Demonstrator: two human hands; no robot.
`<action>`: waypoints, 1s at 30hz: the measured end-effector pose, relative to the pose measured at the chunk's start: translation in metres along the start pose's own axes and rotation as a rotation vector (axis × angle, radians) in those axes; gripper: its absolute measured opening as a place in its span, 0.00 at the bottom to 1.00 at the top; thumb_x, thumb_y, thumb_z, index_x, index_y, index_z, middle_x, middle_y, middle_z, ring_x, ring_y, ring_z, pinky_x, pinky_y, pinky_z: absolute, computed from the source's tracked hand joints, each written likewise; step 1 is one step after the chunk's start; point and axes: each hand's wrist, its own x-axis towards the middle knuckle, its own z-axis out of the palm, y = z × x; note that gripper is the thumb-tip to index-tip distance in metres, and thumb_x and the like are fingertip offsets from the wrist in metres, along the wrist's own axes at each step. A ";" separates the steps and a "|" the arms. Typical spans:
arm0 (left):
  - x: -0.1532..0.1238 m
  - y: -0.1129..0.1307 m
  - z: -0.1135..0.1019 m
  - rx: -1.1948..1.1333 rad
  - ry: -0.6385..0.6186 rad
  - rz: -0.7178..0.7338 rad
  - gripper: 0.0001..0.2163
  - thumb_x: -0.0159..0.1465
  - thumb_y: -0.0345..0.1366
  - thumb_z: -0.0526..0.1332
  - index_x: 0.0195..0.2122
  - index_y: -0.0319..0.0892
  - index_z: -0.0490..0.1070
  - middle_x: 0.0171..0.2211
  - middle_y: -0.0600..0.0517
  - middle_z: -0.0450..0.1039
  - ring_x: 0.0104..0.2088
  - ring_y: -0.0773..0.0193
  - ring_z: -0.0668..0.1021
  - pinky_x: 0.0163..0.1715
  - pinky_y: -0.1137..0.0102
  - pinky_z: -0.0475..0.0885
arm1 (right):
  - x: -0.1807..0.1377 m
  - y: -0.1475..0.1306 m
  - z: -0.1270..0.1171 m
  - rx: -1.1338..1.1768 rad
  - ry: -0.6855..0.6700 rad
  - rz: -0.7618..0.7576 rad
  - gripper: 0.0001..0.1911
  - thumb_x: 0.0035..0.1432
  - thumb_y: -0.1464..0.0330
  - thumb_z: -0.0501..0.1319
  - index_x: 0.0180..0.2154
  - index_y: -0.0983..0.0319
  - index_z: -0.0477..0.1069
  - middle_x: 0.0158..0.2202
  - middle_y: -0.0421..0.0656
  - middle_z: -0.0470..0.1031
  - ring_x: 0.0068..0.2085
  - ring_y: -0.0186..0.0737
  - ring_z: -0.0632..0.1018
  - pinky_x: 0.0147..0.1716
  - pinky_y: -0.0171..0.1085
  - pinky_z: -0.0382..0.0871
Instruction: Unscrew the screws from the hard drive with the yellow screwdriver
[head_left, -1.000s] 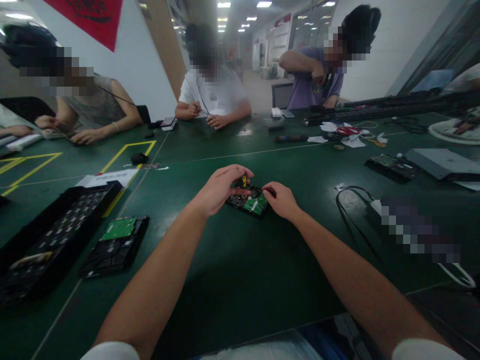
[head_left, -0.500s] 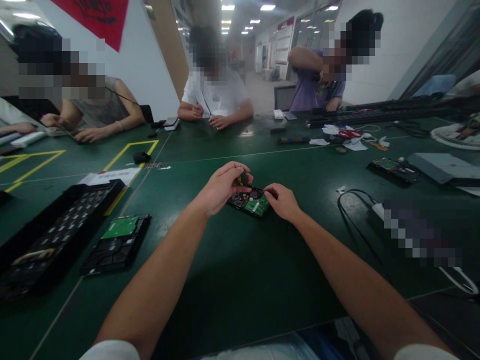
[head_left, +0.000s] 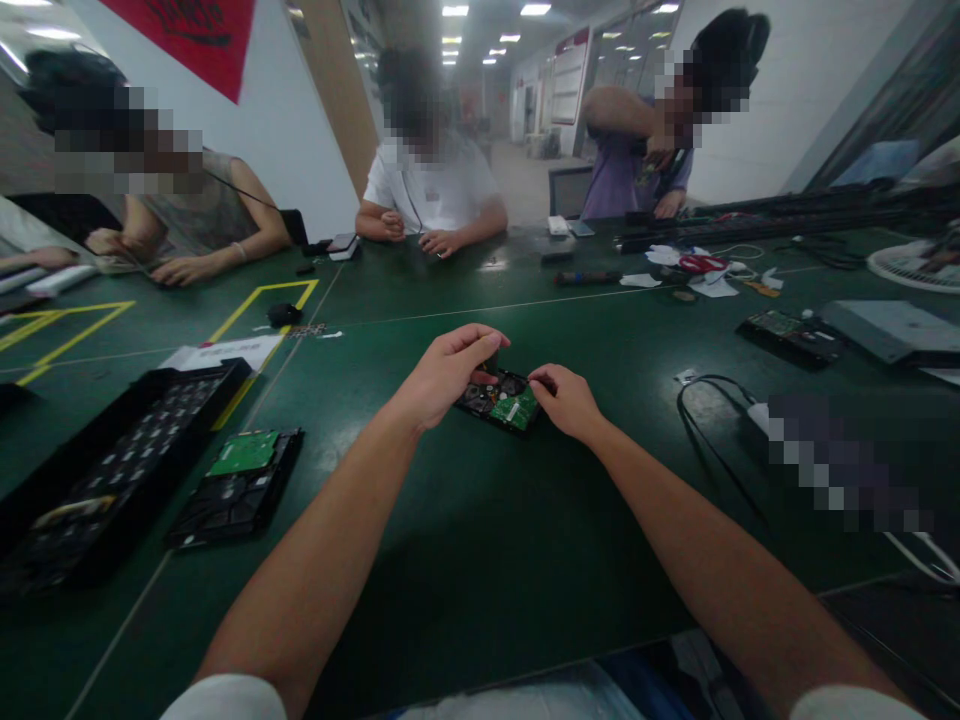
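A hard drive lies board side up on the green table, its green circuit board showing. My left hand is curled over its left end, fingers pinched round a small dark tool with a yellow part that is mostly hidden. My right hand rests on the drive's right edge with its fingers bent and pressed to it.
A second hard drive and a long black tray lie at the left. A black cable loops at the right, with more drives and papers beyond. Three people sit or stand along the far side.
My left fingers have closed further over the tool, hiding its yellow part. Both hands stay on the drive. The standing person at the back has raised an arm.
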 end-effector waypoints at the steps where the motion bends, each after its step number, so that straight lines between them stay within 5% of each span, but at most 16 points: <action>1: 0.000 0.000 -0.001 0.019 0.011 0.007 0.12 0.64 0.46 0.67 0.40 0.42 0.79 0.44 0.47 0.74 0.43 0.60 0.75 0.34 0.71 0.76 | 0.000 0.000 0.000 -0.003 0.002 -0.003 0.07 0.67 0.68 0.61 0.44 0.59 0.77 0.44 0.45 0.80 0.42 0.41 0.78 0.43 0.41 0.70; 11: -0.001 0.003 0.005 -0.064 0.055 -0.017 0.10 0.64 0.40 0.65 0.43 0.42 0.71 0.37 0.48 0.77 0.42 0.57 0.79 0.32 0.69 0.76 | 0.000 0.002 0.001 0.023 0.003 0.004 0.08 0.67 0.67 0.60 0.45 0.59 0.77 0.44 0.45 0.79 0.42 0.41 0.78 0.42 0.41 0.70; 17: -0.001 0.004 0.002 -0.048 -0.016 -0.008 0.08 0.64 0.39 0.63 0.37 0.40 0.77 0.41 0.46 0.75 0.42 0.58 0.77 0.31 0.70 0.75 | 0.001 0.001 0.001 0.022 0.006 0.013 0.08 0.68 0.66 0.60 0.45 0.59 0.77 0.44 0.45 0.79 0.42 0.41 0.78 0.43 0.42 0.70; 24: -0.001 0.003 0.000 -0.096 -0.044 0.002 0.10 0.66 0.39 0.62 0.45 0.42 0.77 0.39 0.47 0.76 0.42 0.59 0.78 0.32 0.71 0.75 | 0.000 -0.001 -0.001 0.022 0.000 0.024 0.08 0.67 0.67 0.60 0.45 0.59 0.76 0.44 0.46 0.80 0.43 0.43 0.78 0.43 0.42 0.71; 30: 0.001 -0.001 0.001 -0.071 -0.032 0.033 0.11 0.68 0.43 0.62 0.43 0.41 0.78 0.41 0.47 0.76 0.43 0.60 0.77 0.36 0.70 0.76 | 0.000 0.000 0.000 0.029 0.001 0.028 0.08 0.67 0.67 0.61 0.45 0.59 0.77 0.44 0.46 0.80 0.42 0.43 0.78 0.43 0.41 0.70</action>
